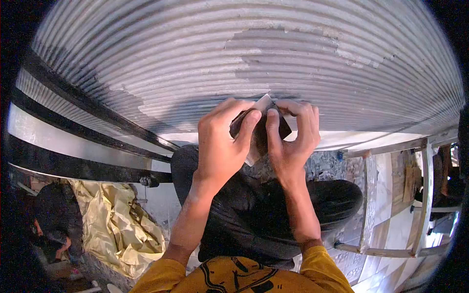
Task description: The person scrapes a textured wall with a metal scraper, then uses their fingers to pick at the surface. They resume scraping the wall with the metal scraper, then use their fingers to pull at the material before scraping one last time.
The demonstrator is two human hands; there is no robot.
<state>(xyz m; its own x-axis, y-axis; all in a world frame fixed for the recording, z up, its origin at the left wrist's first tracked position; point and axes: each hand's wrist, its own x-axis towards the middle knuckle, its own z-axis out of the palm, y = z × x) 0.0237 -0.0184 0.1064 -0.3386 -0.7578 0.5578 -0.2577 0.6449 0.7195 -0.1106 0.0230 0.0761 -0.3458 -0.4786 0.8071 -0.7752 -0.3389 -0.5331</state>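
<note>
Both hands meet at the lower middle of a ribbed panel, whose surface has pale flaking areas and darker grey patches. Between them is a folded piece of sandpaper, dark brown on one face and pale on the other. My left hand pinches its left side between thumb and fingers. On the opposite side, my right hand grips it with the thumb pressed on the near face and the index finger behind. A pale corner of the sheet points up toward the ribs, and part of it is hidden by the thumbs.
Black bars run along the left beside the panel. Crumpled yellowish sheeting lies at lower left, near a person in dark clothes. A ladder-like frame stands at right over a patterned floor.
</note>
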